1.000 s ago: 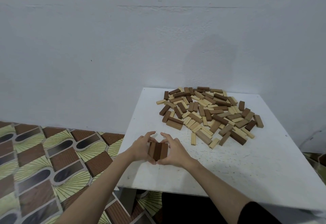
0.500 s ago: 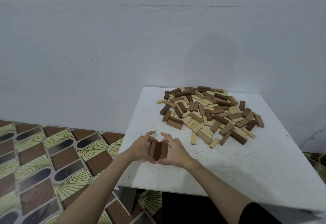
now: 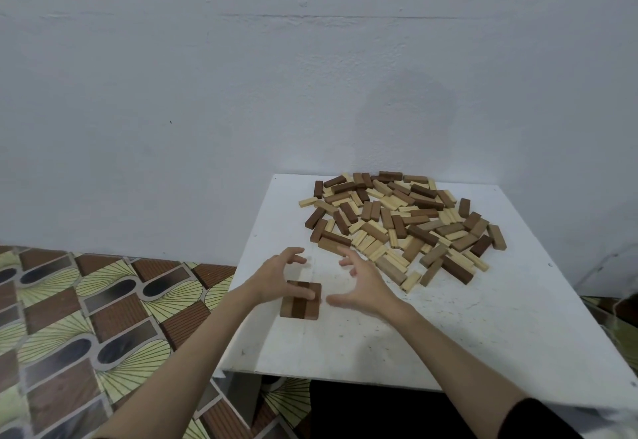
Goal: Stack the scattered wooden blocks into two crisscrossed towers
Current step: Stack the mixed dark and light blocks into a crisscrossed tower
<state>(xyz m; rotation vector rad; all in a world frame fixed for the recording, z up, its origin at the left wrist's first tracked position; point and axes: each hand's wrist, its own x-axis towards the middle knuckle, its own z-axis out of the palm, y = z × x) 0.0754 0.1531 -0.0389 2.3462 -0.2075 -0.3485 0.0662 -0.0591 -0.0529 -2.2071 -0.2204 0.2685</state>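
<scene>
Three brown blocks lie side by side as a square layer (image 3: 301, 302) near the front left of the white table (image 3: 483, 335). My left hand (image 3: 279, 274) hovers over its left part, fingers spread, the thumb lying across the layer's top. My right hand (image 3: 362, 283) is open just right of the layer, apart from it, holding nothing. Further back a scattered pile of dark, mid-brown and pale wooden blocks (image 3: 404, 224) covers the table's rear half.
A white wall (image 3: 241, 110) rises behind the table. To the left lies a patterned brown and yellow floor (image 3: 86, 317). The table's front edge runs below my forearms, with a dark gap under it.
Both hands were pressed against the sides of the three-block layer; now they have let go and spread apart, the right hand moving right and up. The layer stays in place.
</scene>
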